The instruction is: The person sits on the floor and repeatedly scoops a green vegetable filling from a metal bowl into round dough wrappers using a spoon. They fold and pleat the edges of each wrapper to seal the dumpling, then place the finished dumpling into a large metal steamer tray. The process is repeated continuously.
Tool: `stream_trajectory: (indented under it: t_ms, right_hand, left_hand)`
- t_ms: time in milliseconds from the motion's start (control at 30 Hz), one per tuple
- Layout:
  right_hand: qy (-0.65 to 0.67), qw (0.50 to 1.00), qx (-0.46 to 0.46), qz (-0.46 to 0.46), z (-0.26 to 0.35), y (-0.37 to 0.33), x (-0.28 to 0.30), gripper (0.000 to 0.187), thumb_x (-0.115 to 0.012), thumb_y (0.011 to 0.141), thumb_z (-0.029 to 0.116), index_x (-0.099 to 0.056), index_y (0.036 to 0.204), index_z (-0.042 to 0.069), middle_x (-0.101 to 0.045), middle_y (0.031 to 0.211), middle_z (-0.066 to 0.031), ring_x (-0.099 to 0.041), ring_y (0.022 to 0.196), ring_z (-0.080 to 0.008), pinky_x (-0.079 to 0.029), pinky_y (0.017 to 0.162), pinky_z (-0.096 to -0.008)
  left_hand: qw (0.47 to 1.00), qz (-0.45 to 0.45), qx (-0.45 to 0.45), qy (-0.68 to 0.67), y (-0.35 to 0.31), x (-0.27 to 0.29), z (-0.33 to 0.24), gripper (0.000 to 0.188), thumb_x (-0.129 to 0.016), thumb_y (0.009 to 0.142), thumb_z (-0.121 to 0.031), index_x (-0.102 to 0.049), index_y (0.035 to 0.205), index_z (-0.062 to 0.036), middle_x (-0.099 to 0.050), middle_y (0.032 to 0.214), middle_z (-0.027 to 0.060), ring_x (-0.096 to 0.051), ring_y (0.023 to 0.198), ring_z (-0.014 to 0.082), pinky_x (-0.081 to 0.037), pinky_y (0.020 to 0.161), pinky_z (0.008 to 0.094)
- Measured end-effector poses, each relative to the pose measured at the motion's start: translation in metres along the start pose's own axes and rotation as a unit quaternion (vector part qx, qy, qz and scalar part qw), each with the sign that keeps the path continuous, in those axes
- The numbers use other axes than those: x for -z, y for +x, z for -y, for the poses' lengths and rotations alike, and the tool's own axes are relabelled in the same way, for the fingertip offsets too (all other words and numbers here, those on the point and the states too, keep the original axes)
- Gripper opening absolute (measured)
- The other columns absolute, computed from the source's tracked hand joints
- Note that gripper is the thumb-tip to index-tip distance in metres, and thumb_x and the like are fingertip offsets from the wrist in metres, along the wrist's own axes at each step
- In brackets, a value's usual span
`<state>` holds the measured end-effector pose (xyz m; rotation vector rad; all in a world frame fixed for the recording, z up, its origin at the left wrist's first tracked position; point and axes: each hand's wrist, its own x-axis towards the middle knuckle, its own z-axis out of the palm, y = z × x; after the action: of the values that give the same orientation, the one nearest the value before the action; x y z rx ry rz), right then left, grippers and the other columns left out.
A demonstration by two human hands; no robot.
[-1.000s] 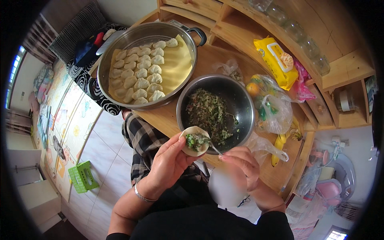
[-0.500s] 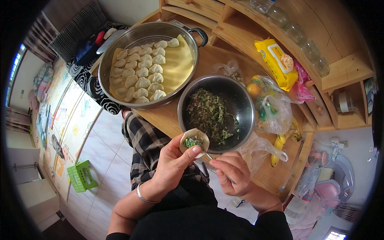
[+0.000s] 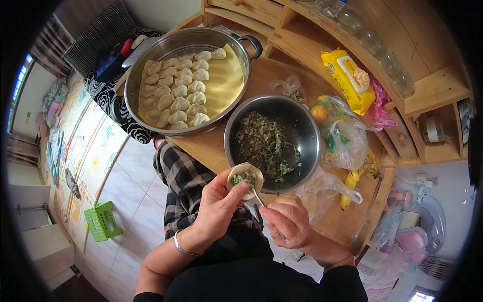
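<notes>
My left hand point(image 3: 220, 202) cups a round dumpling wrapper point(image 3: 257, 177), its thumb over the near edge. A small heap of green filling point(image 3: 241, 177) lies in the wrapper. Between the thumb and fingers of my right hand point(image 3: 288, 221) is the handle of a thin metal spoon point(image 3: 257, 198), whose tip rests on that filling. Just beyond both hands stands a steel bowl point(image 3: 307, 151) with chopped filling point(image 3: 264, 143) in it. At the far left a large steel pot point(image 3: 132, 108) holds rows of folded dumplings point(image 3: 180, 90) on a yellowish liner point(image 3: 225, 75).
Right of the bowl are a plastic bag of fruit point(image 3: 347, 146), bananas point(image 3: 348, 189) and a yellow wipes pack point(image 3: 347, 80). Wooden shelves point(image 3: 322, 40) rise behind the table point(image 3: 198, 151). A green folding stool point(image 3: 103, 221) stands on the tiled floor at left.
My right hand has shifted slightly left and down, and the spoon stands a little steeper in the filling. My left hand keeps the wrapper in nearly the same place.
</notes>
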<state>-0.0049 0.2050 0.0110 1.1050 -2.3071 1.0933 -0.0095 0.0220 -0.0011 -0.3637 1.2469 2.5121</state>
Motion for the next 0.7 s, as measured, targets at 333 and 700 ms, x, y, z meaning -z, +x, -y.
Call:
stream_trajectory:
  t_ms: [333,700]
  right_hand:
    - [-0.060,0.997,0.024,-0.036,-0.004,0.004,0.008,0.033,-0.068,0.081,0.004,-0.064,0.114,0.004,-0.063,0.101,-0.0079,-0.061,0.089,-0.0204,-0.048,0.074,-0.0330]
    - [-0.165,0.977,-0.085,0.101,-0.063,0.024,0.004,0.033,-0.065,0.080,0.002,-0.064,0.112,0.003,-0.062,0.102,-0.0081,-0.059,0.095,-0.0253,-0.046,0.083,-0.0366]
  left_hand:
    - [1.000,-0.020,0.009,0.010,0.001,0.007,-0.001,0.036,-0.048,0.098,-0.008,-0.046,0.132,0.0027,-0.058,0.125,0.0167,-0.058,0.116,0.0262,-0.049,0.098,0.0385]
    - [0.993,0.033,0.021,-0.108,-0.006,0.008,-0.017,0.037,-0.053,0.098,-0.014,-0.049,0.129,0.0035,-0.060,0.121,0.0136,-0.061,0.110,0.0218,-0.051,0.094,0.0375]
